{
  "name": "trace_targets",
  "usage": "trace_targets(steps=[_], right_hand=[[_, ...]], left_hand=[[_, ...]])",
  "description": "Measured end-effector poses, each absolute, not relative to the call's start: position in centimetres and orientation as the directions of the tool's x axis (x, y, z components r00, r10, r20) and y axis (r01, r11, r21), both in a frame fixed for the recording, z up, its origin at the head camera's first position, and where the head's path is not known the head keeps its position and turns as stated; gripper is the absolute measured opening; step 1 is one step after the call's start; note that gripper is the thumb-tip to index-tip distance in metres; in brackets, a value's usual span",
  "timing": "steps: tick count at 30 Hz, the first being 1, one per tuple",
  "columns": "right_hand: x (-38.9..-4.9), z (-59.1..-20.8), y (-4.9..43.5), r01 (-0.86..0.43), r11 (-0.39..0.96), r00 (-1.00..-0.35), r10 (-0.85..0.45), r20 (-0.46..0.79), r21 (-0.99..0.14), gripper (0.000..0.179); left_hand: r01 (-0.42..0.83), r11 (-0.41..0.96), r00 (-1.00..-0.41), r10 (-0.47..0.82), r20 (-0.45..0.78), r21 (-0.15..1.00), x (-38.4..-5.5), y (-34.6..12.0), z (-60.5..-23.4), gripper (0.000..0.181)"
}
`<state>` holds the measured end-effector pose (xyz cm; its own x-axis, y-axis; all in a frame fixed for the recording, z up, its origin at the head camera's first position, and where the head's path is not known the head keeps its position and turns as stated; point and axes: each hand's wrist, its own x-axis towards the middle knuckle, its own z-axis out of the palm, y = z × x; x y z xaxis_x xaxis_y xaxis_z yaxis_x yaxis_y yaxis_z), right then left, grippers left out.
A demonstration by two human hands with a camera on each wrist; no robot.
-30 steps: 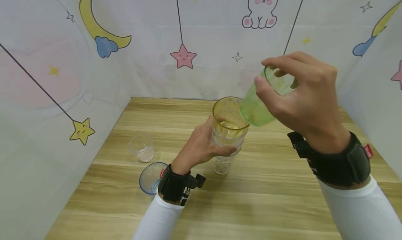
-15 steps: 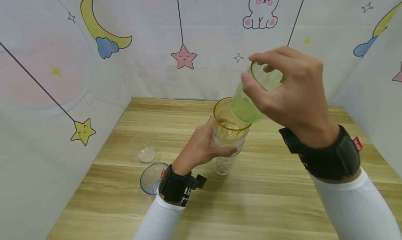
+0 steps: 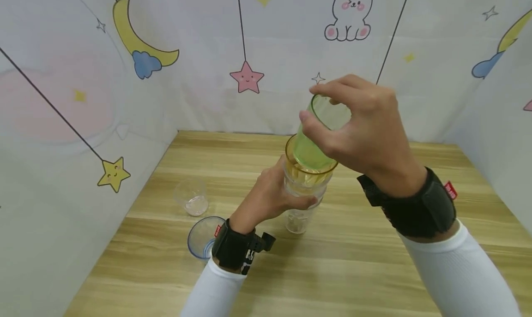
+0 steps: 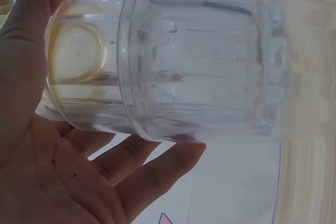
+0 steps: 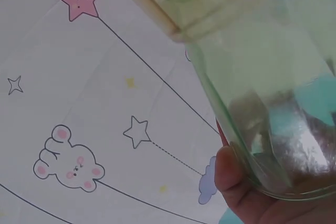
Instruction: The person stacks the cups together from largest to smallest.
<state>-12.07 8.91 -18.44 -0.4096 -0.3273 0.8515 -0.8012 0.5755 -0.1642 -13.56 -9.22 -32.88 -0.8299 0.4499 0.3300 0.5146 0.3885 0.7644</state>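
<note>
Between gripping right fingers [image 3: 317, 130], the green cup [image 3: 307, 146] dips into the cup stack [image 3: 308, 183] left fingers [image 3: 302, 201] clasp.

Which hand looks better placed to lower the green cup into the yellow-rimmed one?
Probably the right hand: it grips the green cup near its top, with the base inside the mouth of the yellow-rimmed cup. The left hand is busy, wrapped around the stack below.

Left hand [image 4: 52, 166] curled round stack of clear tumblers [image 4: 205, 72]; amber-tinted cup base [image 4: 77, 53] showing through one end. Wood-grain surface [image 4: 310, 182], white backdrop [image 4: 236, 187] beyond.
</note>
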Motion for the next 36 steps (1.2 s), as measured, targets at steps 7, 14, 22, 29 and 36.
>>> trace_targets(steps=[7, 14, 22, 29, 36], right_hand=[[-13.1, -21.3, 7.9, -0.8, 0.577, -0.471, -0.431, 0.77, -0.166, 0.04], [-13.3, -21.5, 8.0, -0.816, 0.548, -0.461, -0.425, 0.779, -0.184, 0.042], [-13.5, -22.2, 8.1, -0.83, 0.506, -0.461, -0.385, 0.8, -0.235, 0.05], [-13.4, -24.0, 8.5, -0.797, 0.441, -0.55, -0.248, 0.798, -0.412, 0.064], [-12.9, -25.1, 8.7, -0.759, 0.293, -0.636, -0.145, 0.758, -0.581, 0.086]], left_hand=[[0.514, 0.387, -0.826, 0.466, 0.319, 0.766, -13.6, -9.4, -32.9, 0.071], [0.513, 0.395, -0.828, 0.462, 0.318, 0.763, -13.4, -9.2, -32.5, 0.074], [0.508, 0.4, -0.834, 0.449, 0.32, 0.763, -13.2, -9.3, -32.7, 0.076], [0.53, 0.406, -0.825, 0.451, 0.341, 0.745, -13.3, -9.5, -32.7, 0.077], [0.538, 0.458, -0.828, 0.445, 0.341, 0.708, -13.1, -9.6, -32.5, 0.082]])
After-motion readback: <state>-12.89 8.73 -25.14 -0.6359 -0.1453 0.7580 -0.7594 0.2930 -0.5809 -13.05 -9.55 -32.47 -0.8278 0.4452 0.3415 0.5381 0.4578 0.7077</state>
